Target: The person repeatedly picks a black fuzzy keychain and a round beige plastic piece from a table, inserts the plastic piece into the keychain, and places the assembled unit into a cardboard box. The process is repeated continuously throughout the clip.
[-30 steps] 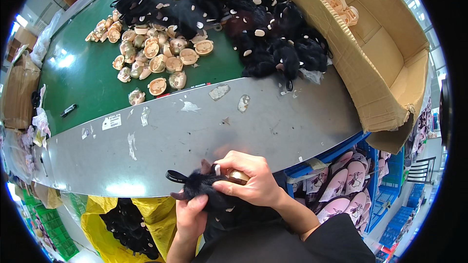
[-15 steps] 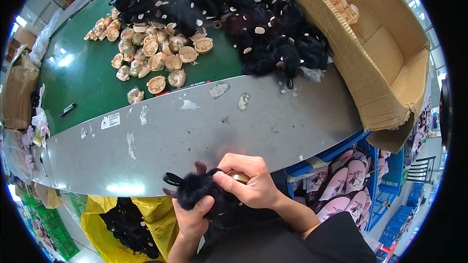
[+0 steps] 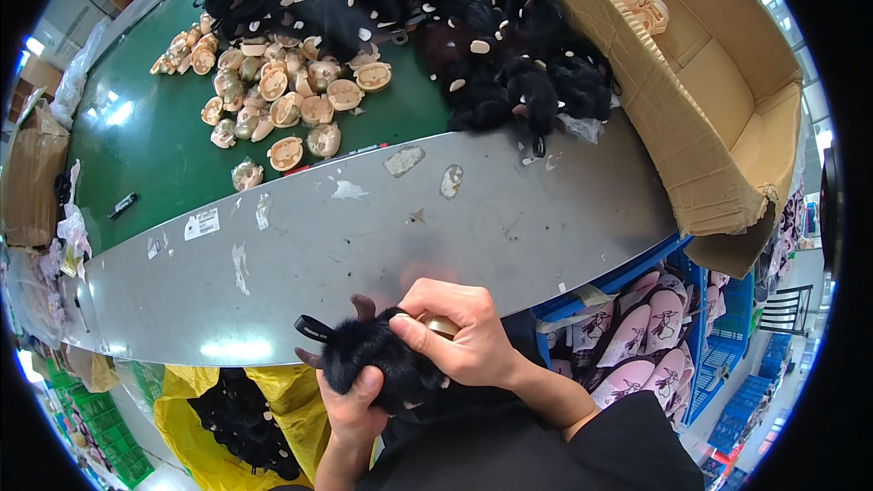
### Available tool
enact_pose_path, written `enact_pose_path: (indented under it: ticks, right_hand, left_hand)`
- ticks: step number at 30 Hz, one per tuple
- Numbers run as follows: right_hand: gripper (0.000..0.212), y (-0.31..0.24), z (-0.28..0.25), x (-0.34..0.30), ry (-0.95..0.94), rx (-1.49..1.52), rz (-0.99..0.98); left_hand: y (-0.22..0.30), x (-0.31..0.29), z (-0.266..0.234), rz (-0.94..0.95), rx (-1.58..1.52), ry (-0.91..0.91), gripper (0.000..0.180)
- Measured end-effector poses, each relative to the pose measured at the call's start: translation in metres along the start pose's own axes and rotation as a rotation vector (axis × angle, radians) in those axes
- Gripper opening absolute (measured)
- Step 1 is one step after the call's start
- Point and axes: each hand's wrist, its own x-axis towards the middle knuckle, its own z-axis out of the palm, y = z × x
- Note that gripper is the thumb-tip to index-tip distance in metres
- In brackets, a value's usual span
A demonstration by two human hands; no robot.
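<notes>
A black furry plush piece with brown ears and a black loop strap is held up at the table's near edge. Wrapped round its lower left side, my left hand has its thumb pressed into the fur. My right hand is closed at the plush's right end, its thumb and fingers round a shiny gold-beige plastic piece. That plastic piece is against the fur; most of it is hidden by the fingers, so I cannot tell how far it sits inside.
Beige plastic face shells lie on the green tabletop, beside a heap of black plush pieces. At right stands a cardboard box above a blue crate of pink slippers. A yellow bag holds black plush pieces below.
The plush and my left hand have shifted slightly left. My right hand keeps its grip on the plastic piece, its thumb a little farther left. The whole view has moved slightly.
</notes>
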Motion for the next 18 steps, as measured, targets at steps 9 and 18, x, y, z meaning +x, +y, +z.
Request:
enact_pose_path:
  ticks: [9,18]
  right_hand:
    - [0.007,0.0,-0.003,0.0,0.033,-0.064,-0.111]
    - [0.006,0.0,-0.004,-0.002,0.037,-0.074,-0.119]
  left_hand:
    - [-0.002,0.001,-0.002,-0.084,-0.215,-0.132,0.062]
    - [-0.002,-0.001,0.0,-0.235,-0.407,-0.071,0.083]
